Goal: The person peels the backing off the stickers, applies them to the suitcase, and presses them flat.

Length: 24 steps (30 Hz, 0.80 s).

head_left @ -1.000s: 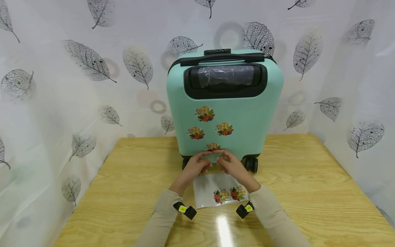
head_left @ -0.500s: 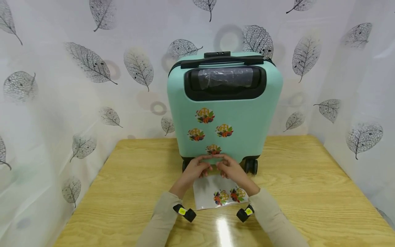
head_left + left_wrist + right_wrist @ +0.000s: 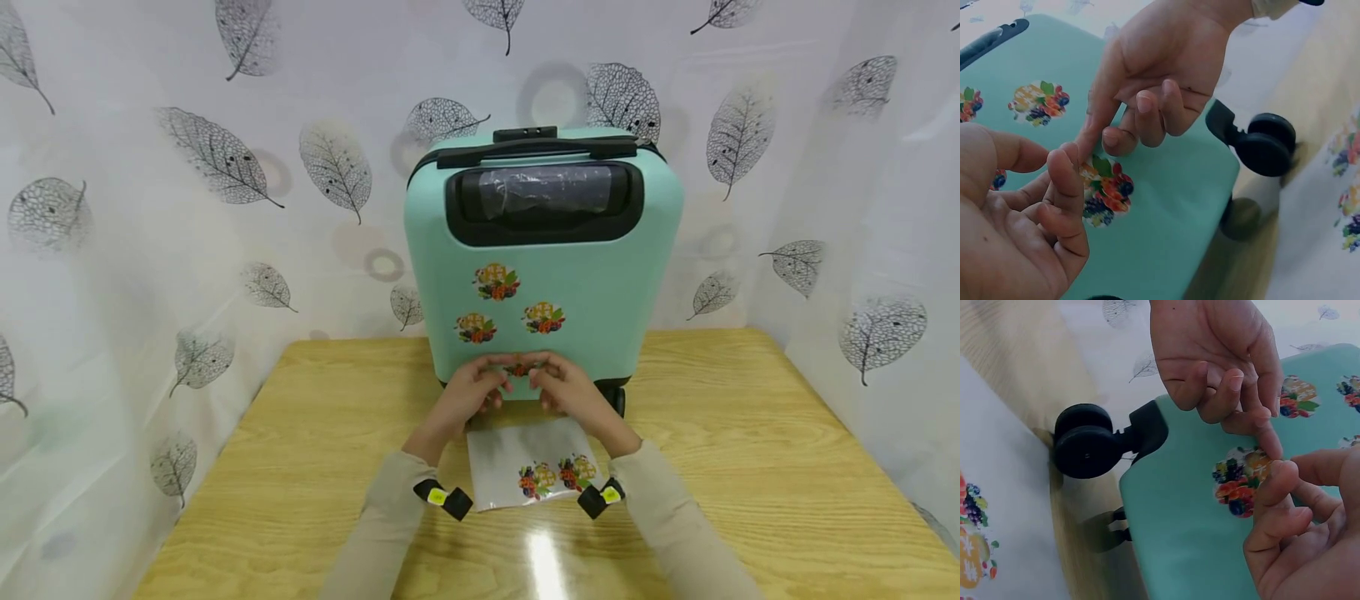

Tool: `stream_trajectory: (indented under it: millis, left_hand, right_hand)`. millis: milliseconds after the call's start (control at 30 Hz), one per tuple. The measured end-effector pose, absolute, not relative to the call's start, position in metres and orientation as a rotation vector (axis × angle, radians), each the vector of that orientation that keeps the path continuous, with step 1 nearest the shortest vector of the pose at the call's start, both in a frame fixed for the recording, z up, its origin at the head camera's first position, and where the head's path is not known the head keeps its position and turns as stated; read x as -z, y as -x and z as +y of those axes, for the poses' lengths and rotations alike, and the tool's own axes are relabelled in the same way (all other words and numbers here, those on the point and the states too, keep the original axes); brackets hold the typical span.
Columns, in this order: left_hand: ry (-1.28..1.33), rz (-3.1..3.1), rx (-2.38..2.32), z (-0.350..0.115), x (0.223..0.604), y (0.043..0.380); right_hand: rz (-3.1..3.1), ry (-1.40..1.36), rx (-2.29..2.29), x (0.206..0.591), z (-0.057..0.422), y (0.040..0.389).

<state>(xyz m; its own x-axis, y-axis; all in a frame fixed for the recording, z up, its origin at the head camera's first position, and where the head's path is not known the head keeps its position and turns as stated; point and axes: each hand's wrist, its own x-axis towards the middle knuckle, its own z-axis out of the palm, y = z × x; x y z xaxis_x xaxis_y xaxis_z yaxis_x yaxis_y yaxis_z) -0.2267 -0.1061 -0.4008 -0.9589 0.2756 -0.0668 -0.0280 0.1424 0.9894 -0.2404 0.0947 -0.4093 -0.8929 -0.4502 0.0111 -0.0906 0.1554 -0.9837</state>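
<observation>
Leaf-patterned cloth (image 3: 360, 283) hangs behind our table (image 3: 322, 433). Our left hand (image 3: 468, 389) and right hand (image 3: 567, 388), gripping nothing, stretch forefingers across the lowest sticker (image 3: 1235, 487) on the suitcase (image 3: 600, 308); if we press unevenly, bubbles or a lifted edge could result.

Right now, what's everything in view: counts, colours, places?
Suitcase: 1, mint, on table
Suitcase stickers: 4, multicoloured, suitcase front
Carry handle: 1, black, suitcase top
Recessed panel: 1, black, upper front
Wheels: 2+, black, suitcase base
Sheet: 1, white, before suitcase
Sheet stickers: 2, multicoloured, on sheet
Table: 1, tan, beneath suitcase
Backdrop: 1, white, leaf-printed, behind
Wrist devices: 2, black, cuffs
Sleeves: 2, beige, lower centre
Left hand: 1, bare, at lowest suitcase sticker
Right hand: 1, bare, likewise
</observation>
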Motion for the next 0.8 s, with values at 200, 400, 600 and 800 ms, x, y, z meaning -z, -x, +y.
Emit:
stream_trajectory:
  millis: [200, 400, 600, 800]
  left_hand:
    - [-0.289, 2.176, -1.901, -0.106, 0.399, 0.226]
    - [-0.275, 2.178, -1.865, -0.11, 0.413, 0.227]
    - [-0.25, 2.182, -1.855, -0.115, 0.425, 0.227]
    - [-0.215, 2.169, -1.84, -0.117, 0.432, 0.225]
  right_hand:
    - [2.125, 0.558, 1.83, 0.408, 0.095, 0.24]
    - [2.105, 0.562, 1.807, 0.418, 0.097, 0.24]
    - [2.107, 0.554, 1.769, 0.43, 0.098, 0.24]
    - [2.071, 0.516, 1.775, 0.438, 0.1, 0.239]
